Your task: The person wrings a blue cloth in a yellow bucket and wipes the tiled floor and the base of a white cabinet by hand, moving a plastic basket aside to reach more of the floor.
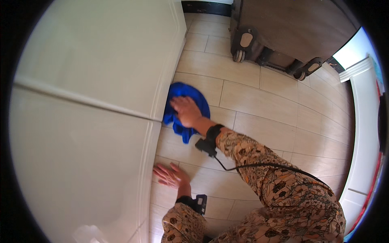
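Observation:
My right hand (187, 111) presses down on a bright blue cloth (199, 97), its fingers bent into the fabric and slightly blurred. The cloth lies bunched on the floor against the lower edge of a glossy cream cabinet front (97, 97), with a loose end trailing toward me. Nearer to me, my left hand (172, 176) rests flat on the floor tiles with its fingers spread, close to the same panel edge. It holds nothing. Both wrists wear a black strap with a small black device, and patterned sleeves cover my forearms.
Pale wood-look tiles (263, 125) cover the floor. A dark brown wheeled case (296, 28) stands at the far right. A black cable (275, 165) runs along my right sleeve. White trim (356, 121) borders the right side, and a dark baseboard (206, 7) lies at the back.

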{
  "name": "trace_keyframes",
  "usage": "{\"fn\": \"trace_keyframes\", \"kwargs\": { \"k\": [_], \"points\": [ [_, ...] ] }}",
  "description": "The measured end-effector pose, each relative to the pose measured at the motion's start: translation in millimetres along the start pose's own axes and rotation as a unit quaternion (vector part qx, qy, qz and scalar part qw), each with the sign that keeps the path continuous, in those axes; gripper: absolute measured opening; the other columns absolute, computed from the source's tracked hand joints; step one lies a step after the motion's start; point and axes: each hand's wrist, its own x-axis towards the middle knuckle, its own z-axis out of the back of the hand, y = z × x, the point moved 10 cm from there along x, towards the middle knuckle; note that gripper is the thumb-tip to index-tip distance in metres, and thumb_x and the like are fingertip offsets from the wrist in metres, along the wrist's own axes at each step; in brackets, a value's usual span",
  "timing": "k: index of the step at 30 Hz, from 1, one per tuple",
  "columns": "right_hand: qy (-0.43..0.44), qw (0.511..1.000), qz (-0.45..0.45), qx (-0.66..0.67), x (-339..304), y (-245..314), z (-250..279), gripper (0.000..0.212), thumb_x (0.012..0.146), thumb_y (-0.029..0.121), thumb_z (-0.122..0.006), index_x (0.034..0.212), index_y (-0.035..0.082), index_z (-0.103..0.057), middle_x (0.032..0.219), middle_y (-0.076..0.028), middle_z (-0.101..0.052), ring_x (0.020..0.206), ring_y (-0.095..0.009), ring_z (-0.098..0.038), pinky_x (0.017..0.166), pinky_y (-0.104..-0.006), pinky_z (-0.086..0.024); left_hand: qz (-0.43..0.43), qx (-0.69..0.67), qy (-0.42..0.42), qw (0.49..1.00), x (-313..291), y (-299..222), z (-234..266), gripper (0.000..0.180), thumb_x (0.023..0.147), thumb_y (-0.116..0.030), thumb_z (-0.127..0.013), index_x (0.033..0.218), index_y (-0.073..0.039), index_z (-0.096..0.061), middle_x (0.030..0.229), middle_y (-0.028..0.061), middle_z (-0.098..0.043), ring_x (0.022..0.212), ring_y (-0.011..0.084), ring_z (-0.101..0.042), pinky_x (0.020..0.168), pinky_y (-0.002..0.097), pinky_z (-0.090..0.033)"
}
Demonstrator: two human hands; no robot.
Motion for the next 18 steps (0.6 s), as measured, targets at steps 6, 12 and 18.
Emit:
{"fn": "trace_keyframes", "kwargs": {
  "k": [6,12,18],
  "points": [
    [-0.075,0.994,0.078,0.015,-24,53,8,0.033,0.077,0.024,-0.058,0.106,0.007,-0.056,0.109,-0.015,-0.058,0.104,-0.033,-0.052,0.089,-0.0422,-0.04,-0.015,-0.056,-0.006,0.998,20,-13,2,0.06,0.09,-0.04,-0.041,0.139,-0.007,-0.031,0.149,0.0122,-0.019,0.139,0.0284,-0.009,0.106,0.0566,-0.014],
    [-0.007,0.998,-0.004,-0.061,-58,28,-41,0.034,0.077,0.026,-0.06,0.106,0.008,-0.058,0.107,-0.016,-0.061,0.102,-0.034,-0.054,0.086,-0.0436,-0.044,-0.222,-0.21,0.111,0.945,-83,99,-20,0.064,0.083,-0.036,-0.057,0.137,-0.01,-0.033,0.148,0.0143,-0.019,0.138,0.0322,-0.013,0.106,0.0577,-0.013],
    [-0.139,0.967,-0.128,-0.173,-34,45,-28,0.037,0.079,0.022,-0.044,0.105,-0.001,-0.056,0.115,-0.018,-0.054,0.111,-0.032,-0.049,0.092,-0.044,-0.039,-0.123,-0.133,0.168,0.969,-193,274,-33,0.076,0.082,-0.048,-0.054,0.141,-0.01,-0.026,0.149,0.017,-0.016,0.137,0.0354,-0.012,0.105,0.0605,-0.008]
  ]
}}
